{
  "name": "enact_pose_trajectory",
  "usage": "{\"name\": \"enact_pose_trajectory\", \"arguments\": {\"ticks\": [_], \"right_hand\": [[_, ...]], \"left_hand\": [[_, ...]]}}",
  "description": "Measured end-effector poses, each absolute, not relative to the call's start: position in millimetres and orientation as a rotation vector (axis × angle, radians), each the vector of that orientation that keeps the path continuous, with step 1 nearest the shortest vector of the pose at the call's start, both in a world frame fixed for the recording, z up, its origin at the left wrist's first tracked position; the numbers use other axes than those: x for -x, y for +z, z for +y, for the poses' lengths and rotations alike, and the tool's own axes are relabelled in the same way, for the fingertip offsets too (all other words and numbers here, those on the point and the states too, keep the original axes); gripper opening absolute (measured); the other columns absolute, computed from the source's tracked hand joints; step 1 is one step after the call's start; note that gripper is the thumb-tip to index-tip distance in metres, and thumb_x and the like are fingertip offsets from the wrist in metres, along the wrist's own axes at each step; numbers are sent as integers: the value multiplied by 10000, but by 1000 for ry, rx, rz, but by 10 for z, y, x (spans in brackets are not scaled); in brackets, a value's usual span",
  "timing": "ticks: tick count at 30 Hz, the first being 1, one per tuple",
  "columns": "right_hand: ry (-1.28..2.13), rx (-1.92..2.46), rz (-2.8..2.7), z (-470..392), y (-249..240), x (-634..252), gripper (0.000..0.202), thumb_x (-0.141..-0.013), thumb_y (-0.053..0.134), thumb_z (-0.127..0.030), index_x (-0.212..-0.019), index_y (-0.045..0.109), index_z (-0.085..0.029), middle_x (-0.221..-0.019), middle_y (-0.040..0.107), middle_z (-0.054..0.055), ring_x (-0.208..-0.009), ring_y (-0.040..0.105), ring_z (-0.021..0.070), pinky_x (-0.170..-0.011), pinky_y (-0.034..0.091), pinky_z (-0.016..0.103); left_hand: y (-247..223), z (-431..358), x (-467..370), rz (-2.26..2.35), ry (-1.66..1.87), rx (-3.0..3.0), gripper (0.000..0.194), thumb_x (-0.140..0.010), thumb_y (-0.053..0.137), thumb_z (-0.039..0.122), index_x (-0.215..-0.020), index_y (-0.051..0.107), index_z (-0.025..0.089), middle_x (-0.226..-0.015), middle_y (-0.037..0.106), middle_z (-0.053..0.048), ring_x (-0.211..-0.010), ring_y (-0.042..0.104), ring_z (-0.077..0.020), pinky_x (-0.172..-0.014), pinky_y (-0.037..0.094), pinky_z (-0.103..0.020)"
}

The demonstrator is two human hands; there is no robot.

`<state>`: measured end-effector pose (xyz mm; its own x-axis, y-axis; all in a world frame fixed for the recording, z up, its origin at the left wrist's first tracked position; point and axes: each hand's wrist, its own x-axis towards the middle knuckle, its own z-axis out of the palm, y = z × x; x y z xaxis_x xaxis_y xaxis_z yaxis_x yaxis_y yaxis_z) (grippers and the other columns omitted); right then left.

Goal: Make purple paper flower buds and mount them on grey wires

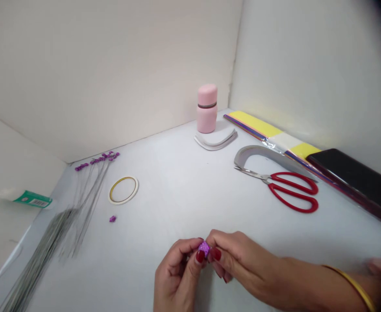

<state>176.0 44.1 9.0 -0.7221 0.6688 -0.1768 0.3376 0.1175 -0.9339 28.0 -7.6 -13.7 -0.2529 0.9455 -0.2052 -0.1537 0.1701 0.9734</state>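
Note:
Near the front of the table, a small purple glittery piece [204, 248], which looks like a folded star, is pinched between the thumb and forefinger of my left hand [177, 273]. From the other side, my right hand [242, 264] has its thumb and forefinger closed at the piece's right edge. My fingertips cover part of it. Another small purple star-like piece [112, 219] lies apart on the table to the left. Beyond that is a narrow roll of white tape [123, 190].
Thin wires with purple tips [96, 160] lie at the left, beside a wire bundle [44, 255] and a green-labelled wrapper [36, 199]. Red-handled scissors [291, 190], grey strips [216, 145], a pink flask [207, 108], coloured sheets [258, 123] and a dark phone-like slab [356, 177] occupy the right.

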Motion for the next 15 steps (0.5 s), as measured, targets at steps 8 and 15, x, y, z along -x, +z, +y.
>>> {"name": "enact_pose_trajectory", "arguments": {"ticks": [8, 15], "right_hand": [[1489, 980, -2271, 454, 83, -1773, 237, -911, 287, -325, -733, 389, -208, -646, 488, -6, -566, 427, 120, -554, 375, 233], [2051, 886, -1745, 460, 85, -1728, 327, -924, 310, -416, -718, 412, -183, -573, 458, -37, -519, 438, 90, -530, 370, 216]], "left_hand": [[-113, -98, -212, 1280, 1308, -939, 93, -744, 647, 257, -792, 715, 218, -700, 656, -21, -643, 595, -134, -610, 466, -214], [-121, -65, -140, 1191, 1262, -1193, 187, -810, 560, 167, -908, 694, 252, -788, 653, -28, -731, 618, -161, -669, 466, -253]]}}
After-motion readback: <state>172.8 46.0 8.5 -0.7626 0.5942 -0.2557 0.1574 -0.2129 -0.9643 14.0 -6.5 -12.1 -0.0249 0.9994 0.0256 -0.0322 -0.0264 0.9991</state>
